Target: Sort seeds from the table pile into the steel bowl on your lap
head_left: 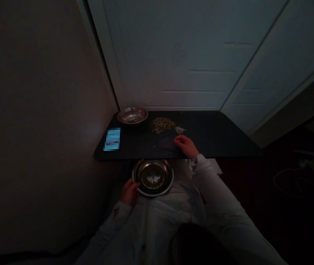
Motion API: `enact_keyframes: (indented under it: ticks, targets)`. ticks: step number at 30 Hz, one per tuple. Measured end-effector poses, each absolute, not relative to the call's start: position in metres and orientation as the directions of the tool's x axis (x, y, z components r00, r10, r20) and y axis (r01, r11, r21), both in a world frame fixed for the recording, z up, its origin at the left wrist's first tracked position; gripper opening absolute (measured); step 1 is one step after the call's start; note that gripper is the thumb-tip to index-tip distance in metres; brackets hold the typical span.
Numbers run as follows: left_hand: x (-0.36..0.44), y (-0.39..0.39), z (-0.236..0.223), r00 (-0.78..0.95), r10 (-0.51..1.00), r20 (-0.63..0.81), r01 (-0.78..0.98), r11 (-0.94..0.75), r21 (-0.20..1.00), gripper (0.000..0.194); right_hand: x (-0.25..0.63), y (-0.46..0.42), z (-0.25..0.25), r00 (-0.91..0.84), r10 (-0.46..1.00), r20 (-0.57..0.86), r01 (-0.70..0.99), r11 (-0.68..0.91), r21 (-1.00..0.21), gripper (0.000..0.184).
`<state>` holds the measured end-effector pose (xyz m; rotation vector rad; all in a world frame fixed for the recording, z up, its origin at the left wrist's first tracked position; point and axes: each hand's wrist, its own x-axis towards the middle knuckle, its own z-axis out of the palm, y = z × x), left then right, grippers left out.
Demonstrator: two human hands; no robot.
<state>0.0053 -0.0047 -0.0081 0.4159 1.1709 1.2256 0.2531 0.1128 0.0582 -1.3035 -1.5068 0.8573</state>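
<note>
My left hand grips the rim of a steel bowl held just below the near edge of a black table. A few pale grains lie in the bowl's bottom. My right hand rests palm down on the table, fingers curled, just in front of a heap of small greenish-brown grains. Whether it holds any grains is hidden. A small pale scrap lies beside the heap, close to my fingertips.
A second steel bowl stands at the table's far left by the white door. A lit blue rectangle, perhaps a phone, lies at the left edge. A wall closes the left side. Dark floor with cables lies right.
</note>
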Motion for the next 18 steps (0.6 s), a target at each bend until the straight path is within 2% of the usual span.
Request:
enact_keyframes:
  ticks: [18]
  targets:
    - [0.0047,-0.003,-0.0121,-0.128,0.871,-0.474,-0.49,0.36,0.794,0.028,0.2527,0.1135,0.0547,-0.026,0.972,0.234,0.415,0.224,-0.882,0.019]
